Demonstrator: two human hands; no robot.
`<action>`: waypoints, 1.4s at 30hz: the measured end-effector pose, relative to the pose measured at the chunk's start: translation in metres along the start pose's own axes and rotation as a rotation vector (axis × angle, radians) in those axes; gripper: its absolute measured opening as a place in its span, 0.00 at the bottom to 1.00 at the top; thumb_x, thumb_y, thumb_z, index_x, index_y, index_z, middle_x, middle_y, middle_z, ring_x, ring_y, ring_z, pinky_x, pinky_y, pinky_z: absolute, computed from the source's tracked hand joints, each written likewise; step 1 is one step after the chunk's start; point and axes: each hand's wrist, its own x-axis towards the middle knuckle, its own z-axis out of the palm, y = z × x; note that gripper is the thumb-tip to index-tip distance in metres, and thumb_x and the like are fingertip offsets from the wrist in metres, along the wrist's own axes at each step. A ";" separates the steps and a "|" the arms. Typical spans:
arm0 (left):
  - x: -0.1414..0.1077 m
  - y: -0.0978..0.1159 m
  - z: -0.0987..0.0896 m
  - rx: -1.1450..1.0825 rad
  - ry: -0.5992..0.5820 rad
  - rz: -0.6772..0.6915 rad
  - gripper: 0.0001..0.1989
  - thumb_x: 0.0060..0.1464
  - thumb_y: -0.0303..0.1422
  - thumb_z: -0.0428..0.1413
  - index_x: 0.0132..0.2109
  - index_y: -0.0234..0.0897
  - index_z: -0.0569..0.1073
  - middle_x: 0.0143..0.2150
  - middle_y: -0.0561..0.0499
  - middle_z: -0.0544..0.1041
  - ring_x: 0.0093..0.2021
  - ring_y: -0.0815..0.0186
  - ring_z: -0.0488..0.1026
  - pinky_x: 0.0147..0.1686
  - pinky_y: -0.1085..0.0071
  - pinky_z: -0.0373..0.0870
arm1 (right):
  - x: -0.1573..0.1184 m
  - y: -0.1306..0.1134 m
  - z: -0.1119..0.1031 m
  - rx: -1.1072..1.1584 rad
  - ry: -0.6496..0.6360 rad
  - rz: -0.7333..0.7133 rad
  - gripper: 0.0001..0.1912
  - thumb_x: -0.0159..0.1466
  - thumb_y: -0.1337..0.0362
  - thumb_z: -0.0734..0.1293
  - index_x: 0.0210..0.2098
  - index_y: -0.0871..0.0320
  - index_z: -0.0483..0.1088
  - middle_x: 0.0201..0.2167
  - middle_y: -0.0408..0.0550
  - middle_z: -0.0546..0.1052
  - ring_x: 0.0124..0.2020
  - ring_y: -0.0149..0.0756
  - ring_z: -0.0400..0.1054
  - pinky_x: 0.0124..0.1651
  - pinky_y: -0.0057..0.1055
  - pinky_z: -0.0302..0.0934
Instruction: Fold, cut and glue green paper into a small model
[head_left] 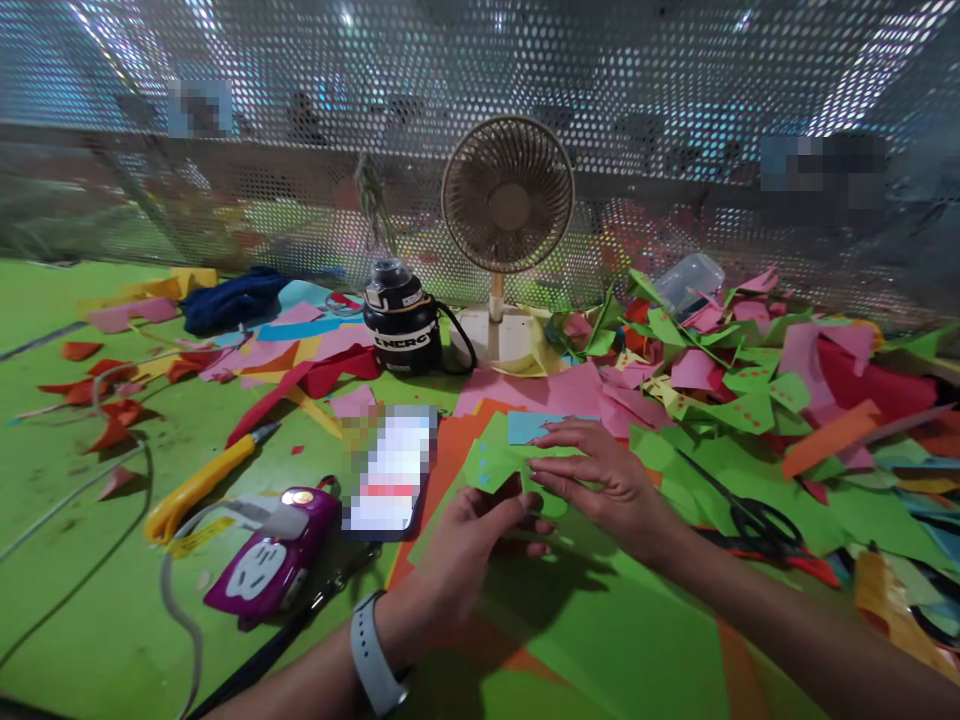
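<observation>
A small green paper piece [495, 462] with blue dots is pinched between the thumb and fingers of my left hand [480, 535], which wears a pale watch strap. My right hand [604, 480] is beside it with fingers spread, its fingertips close to the paper's right side; whether they touch it I cannot tell. A light blue paper strip [536, 427] lies just behind the fingers. Beneath both hands are large green sheets [622, 620] on top of orange sheets [442, 455].
A phone [394, 470], a purple case [274, 560] and a yellow-handled tool [206, 485] lie left. Black scissors [761, 520] lie right. Behind stand a black bottle [405, 325] and a fan [508, 200], with paper scraps [697, 370] around.
</observation>
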 end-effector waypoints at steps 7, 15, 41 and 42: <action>-0.001 -0.001 0.001 0.008 0.051 -0.014 0.15 0.42 0.34 0.71 0.35 0.32 0.76 0.34 0.48 0.78 0.31 0.64 0.78 0.30 0.69 0.75 | 0.004 -0.002 -0.001 -0.033 0.087 0.035 0.13 0.67 0.65 0.67 0.48 0.43 0.77 0.43 0.46 0.80 0.48 0.39 0.72 0.51 0.43 0.67; 0.000 0.004 0.002 0.004 0.031 -0.012 0.19 0.37 0.35 0.72 0.35 0.31 0.77 0.32 0.48 0.79 0.30 0.64 0.77 0.30 0.71 0.74 | -0.015 -0.017 -0.023 -0.325 -0.098 -0.207 0.18 0.69 0.56 0.62 0.55 0.50 0.73 0.54 0.52 0.75 0.57 0.45 0.65 0.60 0.50 0.58; -0.002 0.003 0.003 0.070 -0.055 0.013 0.18 0.40 0.40 0.71 0.35 0.33 0.79 0.28 0.48 0.80 0.27 0.65 0.77 0.32 0.70 0.75 | -0.024 -0.018 -0.018 -0.487 -0.156 -0.267 0.22 0.70 0.50 0.58 0.53 0.56 0.72 0.57 0.55 0.72 0.62 0.45 0.60 0.67 0.50 0.48; -0.002 0.003 0.003 0.068 -0.060 0.012 0.18 0.40 0.40 0.71 0.36 0.33 0.79 0.28 0.49 0.80 0.27 0.66 0.77 0.32 0.70 0.75 | -0.024 -0.018 -0.019 -0.490 -0.158 -0.268 0.22 0.70 0.50 0.58 0.53 0.56 0.72 0.57 0.55 0.72 0.62 0.44 0.60 0.67 0.50 0.48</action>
